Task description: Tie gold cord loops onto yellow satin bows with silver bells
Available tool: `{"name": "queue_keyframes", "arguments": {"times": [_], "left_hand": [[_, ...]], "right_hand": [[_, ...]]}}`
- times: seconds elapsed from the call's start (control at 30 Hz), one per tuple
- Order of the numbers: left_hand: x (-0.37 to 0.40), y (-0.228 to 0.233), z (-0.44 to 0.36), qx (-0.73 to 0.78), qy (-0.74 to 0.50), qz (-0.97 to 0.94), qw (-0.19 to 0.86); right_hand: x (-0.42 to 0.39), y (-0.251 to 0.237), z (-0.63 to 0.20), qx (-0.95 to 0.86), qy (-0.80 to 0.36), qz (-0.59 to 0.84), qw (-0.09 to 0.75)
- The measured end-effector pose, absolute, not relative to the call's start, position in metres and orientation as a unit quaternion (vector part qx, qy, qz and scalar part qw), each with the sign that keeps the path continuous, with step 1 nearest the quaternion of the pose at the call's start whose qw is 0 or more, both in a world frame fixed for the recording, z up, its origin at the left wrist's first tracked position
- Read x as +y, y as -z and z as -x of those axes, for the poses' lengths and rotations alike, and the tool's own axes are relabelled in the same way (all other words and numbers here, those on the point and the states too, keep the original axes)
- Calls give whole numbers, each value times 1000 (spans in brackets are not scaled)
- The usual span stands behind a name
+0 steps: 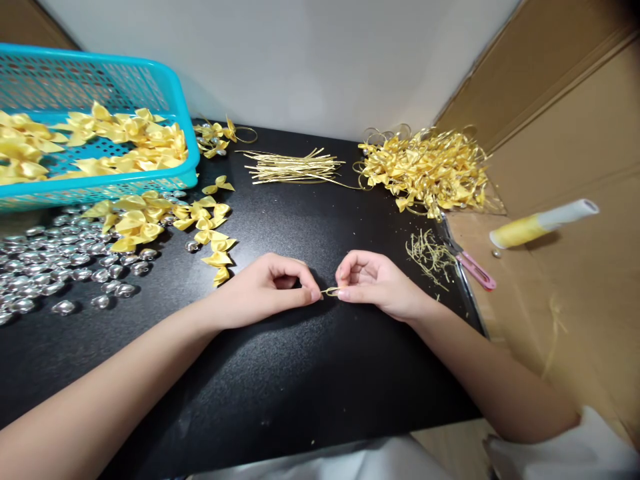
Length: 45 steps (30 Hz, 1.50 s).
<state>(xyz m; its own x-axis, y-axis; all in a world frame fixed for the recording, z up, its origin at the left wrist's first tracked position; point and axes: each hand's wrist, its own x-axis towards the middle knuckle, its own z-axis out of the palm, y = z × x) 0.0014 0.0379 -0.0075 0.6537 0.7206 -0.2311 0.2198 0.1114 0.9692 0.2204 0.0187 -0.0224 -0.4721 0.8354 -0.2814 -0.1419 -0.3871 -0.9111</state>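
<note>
A thin gold cord (331, 291), showing as a small narrow loop, is held between the hands above the black, finely grained table (280, 387). It is pinched between thumb and forefinger by the left hand (273, 287) and likewise by the right hand (373, 280), whose other fingers are curled. Straight, shiny strands (295, 167) are bundled behind. Smooth, rounded silver beads (65, 307) are strewn near satiny, pointed yellow bows (135, 223) beside a turquoise lattice basket (187, 127).
</note>
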Motion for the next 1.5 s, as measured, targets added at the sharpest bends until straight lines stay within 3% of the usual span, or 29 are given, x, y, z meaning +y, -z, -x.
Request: {"name": "queue_keyframes", "arguments": {"times": [0.37, 0.67, 0.87, 1.5], "left_hand": [[40, 6, 3, 303, -140, -667, 666], [34, 7, -3, 322, -128, -627, 698], [33, 8, -2, 366, -114, -643, 663], [37, 12, 3, 330, -96, -632, 694]], "right_hand": [[17, 20, -219, -475, -714, 401, 322], [13, 24, -214, -526, -680, 366, 356], [15, 25, -216, -541, -656, 376, 368], [18, 24, -219, -432, -735, 388, 350]]}}
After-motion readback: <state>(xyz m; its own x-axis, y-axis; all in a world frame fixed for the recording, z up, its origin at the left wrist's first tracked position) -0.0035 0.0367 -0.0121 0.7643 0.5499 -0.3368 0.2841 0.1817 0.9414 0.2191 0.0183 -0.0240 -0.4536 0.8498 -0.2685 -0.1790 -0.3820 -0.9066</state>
